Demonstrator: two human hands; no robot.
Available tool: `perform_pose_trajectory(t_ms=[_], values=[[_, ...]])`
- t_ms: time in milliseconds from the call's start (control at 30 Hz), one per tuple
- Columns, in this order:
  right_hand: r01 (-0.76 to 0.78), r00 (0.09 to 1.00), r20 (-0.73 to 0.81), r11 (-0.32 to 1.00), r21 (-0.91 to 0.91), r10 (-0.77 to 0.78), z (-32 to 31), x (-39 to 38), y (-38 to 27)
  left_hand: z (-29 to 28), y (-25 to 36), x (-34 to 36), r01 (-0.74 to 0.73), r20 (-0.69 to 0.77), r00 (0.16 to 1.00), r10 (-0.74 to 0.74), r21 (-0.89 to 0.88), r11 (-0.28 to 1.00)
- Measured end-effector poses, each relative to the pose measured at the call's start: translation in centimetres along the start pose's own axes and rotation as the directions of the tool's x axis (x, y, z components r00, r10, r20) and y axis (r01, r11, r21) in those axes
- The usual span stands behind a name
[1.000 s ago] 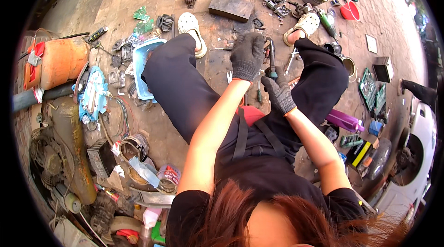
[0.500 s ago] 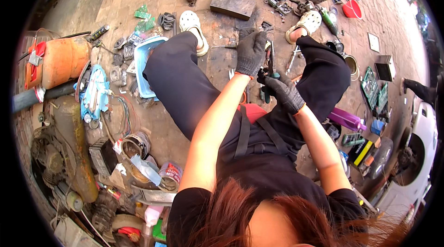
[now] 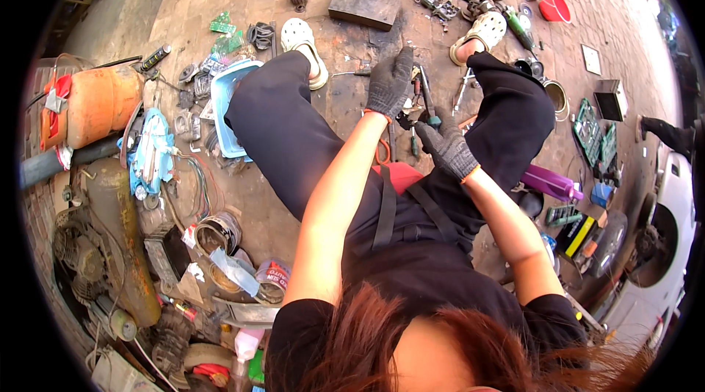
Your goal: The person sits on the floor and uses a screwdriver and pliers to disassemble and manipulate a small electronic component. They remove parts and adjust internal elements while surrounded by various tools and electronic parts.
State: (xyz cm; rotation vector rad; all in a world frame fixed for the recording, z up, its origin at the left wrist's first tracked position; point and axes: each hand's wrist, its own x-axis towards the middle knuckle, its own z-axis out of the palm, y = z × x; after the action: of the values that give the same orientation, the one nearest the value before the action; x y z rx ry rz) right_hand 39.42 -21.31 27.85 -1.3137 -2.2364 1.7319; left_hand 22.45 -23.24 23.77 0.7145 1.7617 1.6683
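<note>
In a dark grey knitted glove, my left hand (image 3: 391, 85) is over the ground between my legs, its fingers closed and pointing away from me. What they may hold is hidden under the hand. My right hand (image 3: 448, 148), gloved alike, reaches in from the right with its fingers bent. Its fingertips pinch a small dark part (image 3: 405, 121) beside the left wrist. Just beyond the right fingers lies a long dark tool with a teal handle end (image 3: 433, 121). A thin screwdriver-like tool (image 3: 354, 73) lies on the ground left of my left hand.
A dark metal block (image 3: 364, 7) lies ahead between my shoes. A light blue basin (image 3: 229, 109) is against my left leg. An orange gas cylinder (image 3: 106, 94) lies far left. Ahead right are a green angle grinder (image 3: 520, 32) and a red bowl (image 3: 556, 8).
My left hand has shifted slightly left, and the gap between the hands is wider. More of the teal-ended tool shows between them. The whole view has also moved a little.
</note>
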Motion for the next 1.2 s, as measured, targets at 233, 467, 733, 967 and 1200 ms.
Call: perform_pose_trajectory(t_ms=[233, 467, 733, 967, 1200], values=[[-0.381, 0.913, 0.336, 0.776, 0.502, 0.231, -1.2, -1.4, -3.1, 0.3, 0.8, 0.0, 0.165, 0.137, 0.981, -0.14, -0.197, 0.966], [-0.561, 0.814, 0.575, 0.368, 0.741, 0.084, -1.9, -2.5, -4.2, -0.2, 2.5, -0.8, 0.303, 0.276, 0.94, -0.2, -0.409, 0.861], [-0.607, 0.769, 0.608, 0.075, 0.791, -0.196, -1.1, -3.0, -3.7, 0.6, 1.1, -0.9, 0.387, 0.322, 0.906, -0.275, -0.366, 0.846], [-0.466, 0.885, 0.446, 0.286, 0.838, 0.135, 0.1, -1.4, -1.8, 0.9, -1.0, 0.8, 0.057, 0.178, 0.976, -0.127, 0.353, 0.934], [-0.4, 0.916, 0.293, 0.63, 0.666, 0.272, -2.2, -1.4, -2.6, -0.3, 4.1, -1.9, -0.525, 0.454, 0.839, 0.301, 0.525, 0.67]])
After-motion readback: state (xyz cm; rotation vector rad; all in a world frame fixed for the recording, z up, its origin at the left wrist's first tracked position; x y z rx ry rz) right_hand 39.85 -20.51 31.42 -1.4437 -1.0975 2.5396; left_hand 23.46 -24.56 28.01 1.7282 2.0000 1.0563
